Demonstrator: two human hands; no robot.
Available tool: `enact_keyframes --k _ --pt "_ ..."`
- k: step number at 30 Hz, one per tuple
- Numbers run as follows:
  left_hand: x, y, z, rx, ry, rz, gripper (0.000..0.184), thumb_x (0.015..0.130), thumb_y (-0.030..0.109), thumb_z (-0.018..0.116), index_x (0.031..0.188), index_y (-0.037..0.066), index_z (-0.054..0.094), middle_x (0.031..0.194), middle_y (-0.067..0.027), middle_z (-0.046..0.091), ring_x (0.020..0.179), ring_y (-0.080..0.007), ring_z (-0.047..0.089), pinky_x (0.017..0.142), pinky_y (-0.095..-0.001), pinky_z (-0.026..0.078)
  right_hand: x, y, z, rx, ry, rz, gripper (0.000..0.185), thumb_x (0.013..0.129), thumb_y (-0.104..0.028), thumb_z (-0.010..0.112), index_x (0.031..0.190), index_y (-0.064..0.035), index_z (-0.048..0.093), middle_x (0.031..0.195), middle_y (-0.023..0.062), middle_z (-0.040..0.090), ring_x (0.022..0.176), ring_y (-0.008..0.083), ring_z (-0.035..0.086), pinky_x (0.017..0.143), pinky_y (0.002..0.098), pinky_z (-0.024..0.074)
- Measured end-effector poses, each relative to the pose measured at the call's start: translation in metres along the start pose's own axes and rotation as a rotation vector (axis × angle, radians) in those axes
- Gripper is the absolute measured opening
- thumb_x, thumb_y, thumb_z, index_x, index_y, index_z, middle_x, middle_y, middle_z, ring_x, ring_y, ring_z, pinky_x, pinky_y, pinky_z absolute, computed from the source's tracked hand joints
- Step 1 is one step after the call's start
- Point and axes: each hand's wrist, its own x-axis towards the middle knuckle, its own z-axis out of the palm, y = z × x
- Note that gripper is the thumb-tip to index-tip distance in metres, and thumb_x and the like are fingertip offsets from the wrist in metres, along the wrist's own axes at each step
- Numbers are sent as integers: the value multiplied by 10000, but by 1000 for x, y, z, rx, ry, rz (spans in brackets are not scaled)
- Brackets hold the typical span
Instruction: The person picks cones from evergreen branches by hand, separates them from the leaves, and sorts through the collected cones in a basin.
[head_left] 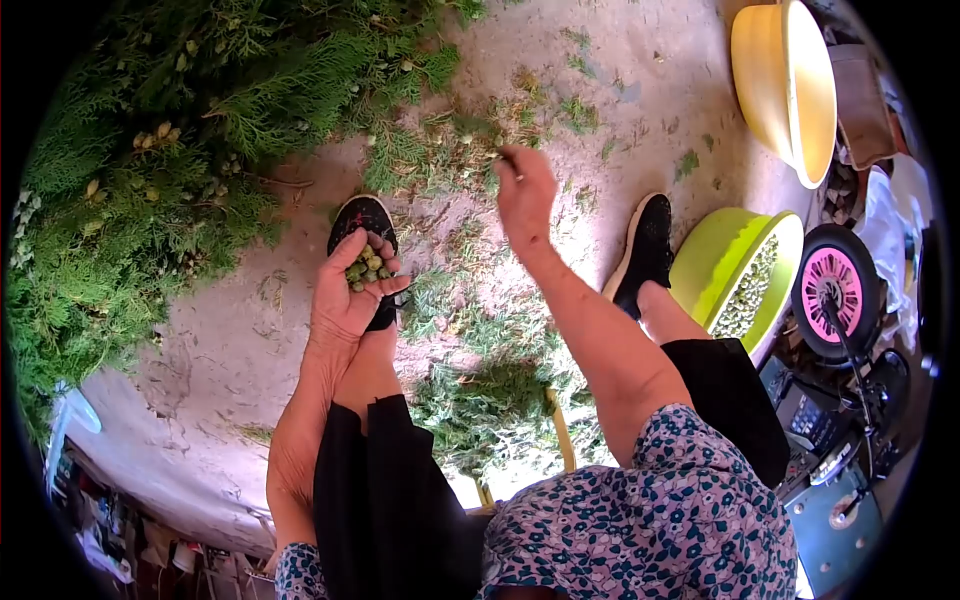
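Observation:
My left hand (345,285) is cupped palm up above my left shoe, its fingers curled round a small heap of green cones (367,268). To its right, over the littered floor, my right hand (527,195) is raised with its fingers pinched together. A small dark bit shows at those fingertips, too small to name. Cut evergreen branches (240,110) with scale-like leaves and some cones lie in a big pile at the left. Beside my right leg a lime-green basin (690,262) holds many small pale green cones (752,285).
Leafy clippings (480,300) are scattered over the concrete floor (220,340) between my feet. A yellow basin (765,80) stands tilted at the upper right. A pink-spoked wheel (832,285) and assorted clutter line the right edge. More odds and ends fill the lower left.

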Motion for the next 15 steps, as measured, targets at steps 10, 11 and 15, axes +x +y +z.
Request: enact_keyframes --k 10,11,15 --pt "1 -1 0 -58 -73 -9 232 885 261 518 935 38 557 804 -89 592 711 -225 591 725 -463 520 30 17 -7 -209 -279 -86 271 719 -16 624 979 -91 611 803 123 516 795 304 538 669 343 435" --pt "2 0 0 -41 -83 -8 236 887 264 516 939 37 558 812 -89 593 719 -226 593 730 -463 518 30 18 -5 -206 -281 -87 271 719 -16 624 979 -91 611 803 123 516 795 304 538 669 343 435" --pt "1 0 2 -4 -63 10 256 894 275 509 951 31 558 842 -94 596 751 -231 602 742 -459 515 22 12 -6 -75 -197 -20 211 750 -60 624 961 -48 609 814 133 549 748 271 565 649 325 447"
